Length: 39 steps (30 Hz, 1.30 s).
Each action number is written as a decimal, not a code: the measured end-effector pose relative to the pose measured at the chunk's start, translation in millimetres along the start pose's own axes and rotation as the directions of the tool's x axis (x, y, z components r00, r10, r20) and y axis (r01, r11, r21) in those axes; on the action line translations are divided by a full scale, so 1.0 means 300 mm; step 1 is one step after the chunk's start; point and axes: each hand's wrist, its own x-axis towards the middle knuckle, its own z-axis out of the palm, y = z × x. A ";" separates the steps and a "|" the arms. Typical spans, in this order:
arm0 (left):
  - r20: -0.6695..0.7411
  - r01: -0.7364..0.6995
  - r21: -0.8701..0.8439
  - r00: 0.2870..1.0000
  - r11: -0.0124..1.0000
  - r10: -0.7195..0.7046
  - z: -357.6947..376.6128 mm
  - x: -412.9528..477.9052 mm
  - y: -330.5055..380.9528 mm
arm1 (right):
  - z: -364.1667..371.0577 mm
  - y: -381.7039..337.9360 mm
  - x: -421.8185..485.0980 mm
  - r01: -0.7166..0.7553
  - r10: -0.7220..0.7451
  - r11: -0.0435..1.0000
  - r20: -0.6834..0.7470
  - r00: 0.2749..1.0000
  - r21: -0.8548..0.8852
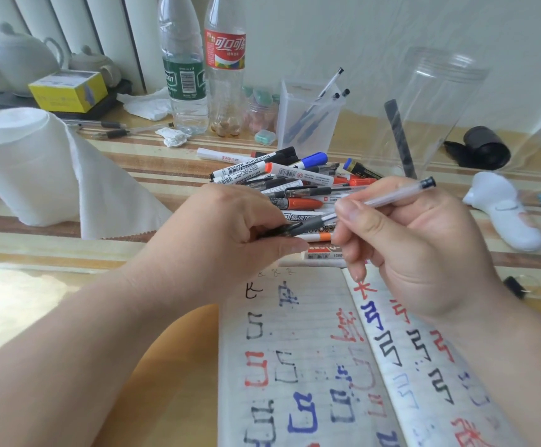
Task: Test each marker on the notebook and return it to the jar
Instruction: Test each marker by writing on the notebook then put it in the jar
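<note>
My left hand (230, 227) is pinching the dark front end of a clear pen (391, 196) while my right hand (417, 253) is curling round its barrel, over the notebook (295, 366) (pages full of colored scribbles). The marker pile (295, 175) is lying just behind my knuckles, with the jar (430, 117) standing beyond it.

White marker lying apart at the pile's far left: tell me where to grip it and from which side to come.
Pinch the white marker at mid-barrel from above, fingers on its two long sides. It lies flat on the table with its left end and barrel bare; its right end meets the pile of markers.
</note>
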 end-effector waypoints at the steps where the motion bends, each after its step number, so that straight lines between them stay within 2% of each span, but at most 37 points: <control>1: 0.001 -0.012 -0.001 1.000 1.000 0.012 -0.001 0.000 0.002 | -0.001 -0.005 0.000 -0.015 0.015 1.000 -0.004 1.000 0.005; 6: -0.020 -0.002 -0.043 1.000 0.999 0.001 0.018 0.000 0.002 | 0.001 -0.009 0.000 -0.034 0.033 0.999 -0.048 0.998 -0.006; 9: -0.014 0.015 -0.064 1.000 0.998 -0.016 0.038 0.002 -0.004 | -0.004 -0.011 -0.011 -0.016 0.022 0.997 -0.091 0.996 0.073; 12: 0.042 0.129 -0.089 0.991 0.988 -0.126 0.047 -0.001 -0.006 | -0.021 -0.040 -0.020 0.060 -0.049 0.994 -0.113 0.992 0.095; 16: 0.137 0.283 -0.104 0.954 0.954 -0.268 0.048 -0.003 -0.011 | -0.056 -0.099 0.001 0.144 -0.150 0.989 -0.237 0.960 -0.044; 20: 0.157 0.286 -0.043 0.948 0.957 -0.277 0.045 -0.001 -0.020 | -0.070 -0.152 0.076 0.153 -0.222 0.961 -0.308 0.925 -0.233; 26: 0.149 0.287 0.015 0.947 0.958 -0.286 0.038 0.000 -0.022 | -0.047 -0.150 0.297 0.106 -0.255 0.914 -0.351 0.901 -0.392; 29: 0.171 0.270 0.046 0.946 0.962 -0.274 0.039 -0.003 -0.024 | -0.043 -0.123 0.429 0.073 -0.225 0.930 -0.400 0.889 -0.361; 34: 0.176 0.257 0.063 0.948 0.964 -0.264 0.046 -0.004 -0.035 | -0.029 -0.053 0.532 -0.070 -0.047 0.966 -0.439 0.897 -0.248; 37: 0.169 0.260 0.078 0.948 0.962 -0.270 0.049 -0.003 -0.036 | -0.029 -0.042 0.491 -0.078 -0.055 0.958 -0.443 0.895 -0.277; 39: 0.175 0.257 0.092 0.947 0.962 -0.269 0.049 -0.003 -0.038 | -0.039 -0.040 0.434 -0.092 -0.070 0.922 -0.398 0.915 -0.375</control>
